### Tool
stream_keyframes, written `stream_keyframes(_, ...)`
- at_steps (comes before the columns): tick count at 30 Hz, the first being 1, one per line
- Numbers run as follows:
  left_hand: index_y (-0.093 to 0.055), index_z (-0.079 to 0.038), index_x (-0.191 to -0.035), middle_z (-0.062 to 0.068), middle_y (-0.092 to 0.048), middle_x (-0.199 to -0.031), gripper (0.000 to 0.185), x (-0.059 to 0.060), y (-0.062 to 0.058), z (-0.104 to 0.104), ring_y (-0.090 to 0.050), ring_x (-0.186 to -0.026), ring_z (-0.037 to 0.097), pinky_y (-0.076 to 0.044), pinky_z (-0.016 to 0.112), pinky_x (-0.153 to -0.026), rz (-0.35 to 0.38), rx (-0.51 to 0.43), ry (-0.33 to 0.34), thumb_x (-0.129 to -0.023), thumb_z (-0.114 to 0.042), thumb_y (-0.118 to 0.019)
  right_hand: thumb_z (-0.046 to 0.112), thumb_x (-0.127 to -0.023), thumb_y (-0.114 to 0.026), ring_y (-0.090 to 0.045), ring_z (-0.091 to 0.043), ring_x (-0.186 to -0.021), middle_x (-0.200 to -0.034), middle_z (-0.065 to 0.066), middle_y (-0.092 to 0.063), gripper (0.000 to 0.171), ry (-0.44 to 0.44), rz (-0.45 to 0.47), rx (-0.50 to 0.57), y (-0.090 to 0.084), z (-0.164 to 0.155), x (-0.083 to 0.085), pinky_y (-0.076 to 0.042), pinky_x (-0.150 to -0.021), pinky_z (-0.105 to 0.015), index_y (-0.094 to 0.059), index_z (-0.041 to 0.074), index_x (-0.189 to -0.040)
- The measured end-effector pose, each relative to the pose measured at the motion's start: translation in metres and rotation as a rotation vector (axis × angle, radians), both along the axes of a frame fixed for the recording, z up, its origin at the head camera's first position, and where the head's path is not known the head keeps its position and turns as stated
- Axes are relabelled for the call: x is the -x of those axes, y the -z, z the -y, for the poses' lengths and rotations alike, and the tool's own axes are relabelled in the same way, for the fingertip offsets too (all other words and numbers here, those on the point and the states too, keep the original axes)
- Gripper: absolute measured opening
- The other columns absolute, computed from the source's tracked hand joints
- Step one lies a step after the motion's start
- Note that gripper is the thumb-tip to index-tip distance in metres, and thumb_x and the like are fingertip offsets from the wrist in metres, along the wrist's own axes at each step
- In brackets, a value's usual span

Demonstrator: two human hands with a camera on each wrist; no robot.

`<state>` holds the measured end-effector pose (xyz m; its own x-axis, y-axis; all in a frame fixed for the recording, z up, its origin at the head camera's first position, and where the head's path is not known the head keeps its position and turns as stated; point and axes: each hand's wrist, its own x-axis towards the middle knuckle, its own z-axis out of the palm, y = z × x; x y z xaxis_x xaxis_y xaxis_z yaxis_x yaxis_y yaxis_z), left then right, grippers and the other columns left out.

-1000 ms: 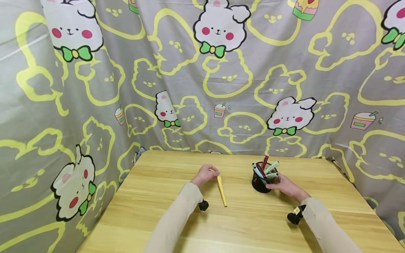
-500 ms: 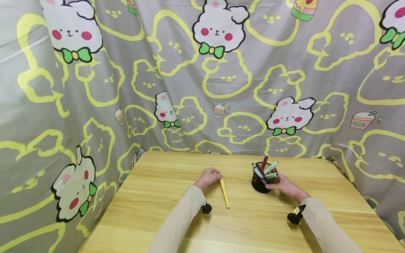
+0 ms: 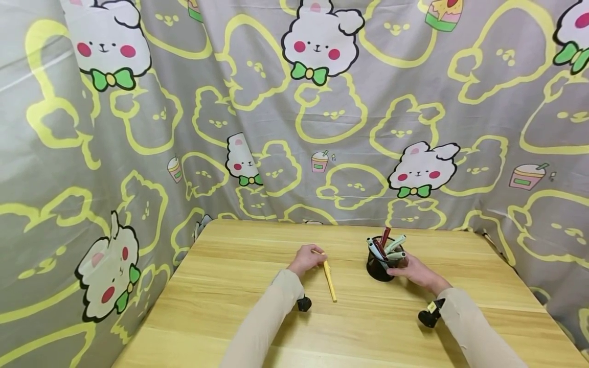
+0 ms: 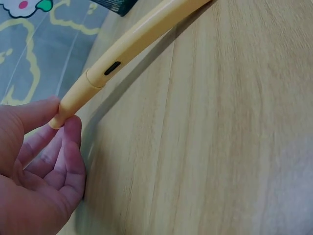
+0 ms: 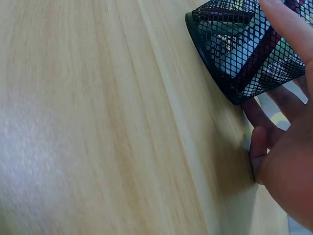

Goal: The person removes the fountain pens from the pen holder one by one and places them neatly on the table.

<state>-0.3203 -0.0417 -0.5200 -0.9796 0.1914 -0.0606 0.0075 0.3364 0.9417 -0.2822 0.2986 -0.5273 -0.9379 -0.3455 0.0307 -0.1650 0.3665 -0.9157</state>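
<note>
Since a second ago the left hand (image 3: 309, 259) has slid a little toward the right along the bench (image 3: 221, 317), carrying the yellow pen (image 3: 329, 280) with it; the pen's near tip now lies slightly nearer the person and farther right than before. The right hand (image 3: 414, 271) and the holder it grips have not moved.

Nearest the person, two pale sleeves (image 3: 271, 322) reach forward over the wooden bench, each with a small black wrist camera (image 3: 303, 304) beneath it. The left hand pinches the far end of the yellow pen between thumb and fingertips (image 4: 71, 134), the other fingers loosely curled below. The pen slants from that pinch back toward the person; from the head view I cannot tell whether its near tip rests on the bench or hangs just above it.

To the right, well apart from the pen, the right hand curls round the black mesh pen holder (image 3: 380, 261), fingers wrapped about its near side. The holder stands on the bench. Inside it are several pens (image 3: 390, 245) leaning outward: pale green and grey ones and a dark red one that sticks up highest.

Behind the bench hangs a grey curtain (image 3: 257, 128) printed with white rabbits and yellow outlines.
</note>
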Motion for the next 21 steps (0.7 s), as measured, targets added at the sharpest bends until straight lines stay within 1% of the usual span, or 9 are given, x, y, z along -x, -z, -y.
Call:
stream_keyframes(4, -0.065, 0.002, -0.093, 0.008, -0.068, -0.072, 0.014, 0.0008, 0.0003, -0.0033, -0.066, -0.066, 0.020, -0.051, 0.028, -0.056, -0.011, 0.020, 0.009, -0.084, -0.006, -0.071, 0.015, -0.086, -0.071, -0.039, -0.041, -0.123, -0.133, -0.031, -0.044, 0.068, -0.003, 0.001, -0.006, -0.0005, -0.0004, -0.0004, -0.032, -0.100, -0.047, -0.035, -0.009, -0.138)
stream_keyframes(7, -0.065, 0.002, -0.092, 0.006, -0.067, -0.072, 0.013, 0.0003, -0.0009, -0.0053, -0.066, -0.067, 0.021, -0.051, 0.027, -0.056, -0.012, 0.040, 0.010, -0.084, -0.006, -0.071, 0.016, -0.085, -0.071, -0.039, -0.041, -0.124, -0.134, -0.030, -0.044, 0.068, 0.008, 0.019, -0.001, -0.0001, -0.0003, 0.0000, -0.031, -0.100, -0.048, -0.036, -0.007, -0.138)
stream_keyframes(9, -0.066, 0.001, -0.092, 0.005, -0.066, -0.072, 0.013, -0.0002, -0.0015, -0.0062, -0.065, -0.067, 0.020, -0.050, 0.027, -0.056, -0.009, 0.047, 0.008, -0.084, -0.007, -0.071, 0.016, -0.086, -0.071, -0.038, -0.042, -0.124, -0.134, -0.030, -0.044, 0.069, 0.002, 0.018, 0.000, 0.0004, -0.0002, 0.0002, -0.031, -0.100, -0.048, -0.034, -0.008, -0.139)
stream_keyframes(15, -0.066, 0.002, -0.092, 0.005, -0.065, -0.073, 0.012, 0.0001, -0.0007, -0.0068, -0.064, -0.066, 0.020, -0.051, 0.026, -0.055, -0.018, 0.045, 0.011, -0.084, -0.006, -0.071, 0.017, -0.086, -0.071, -0.039, -0.042, -0.124, -0.134, -0.030, -0.044, 0.071, 0.004, 0.022, 0.007, 0.0019, -0.0004, 0.0012, -0.035, -0.098, -0.041, -0.032, -0.007, -0.141)
stream_keyframes(21, -0.066, 0.003, -0.091, 0.004, -0.065, -0.072, 0.013, 0.0002, -0.0013, -0.0066, -0.063, -0.063, 0.016, -0.050, 0.026, -0.055, -0.029, 0.048, 0.003, -0.083, -0.005, -0.072, 0.018, -0.087, -0.070, -0.043, -0.037, -0.121, -0.132, -0.029, -0.046, 0.069, 0.007, -0.006, -0.025, 0.0019, -0.0007, 0.0009, -0.036, -0.097, -0.039, -0.034, -0.009, -0.138)
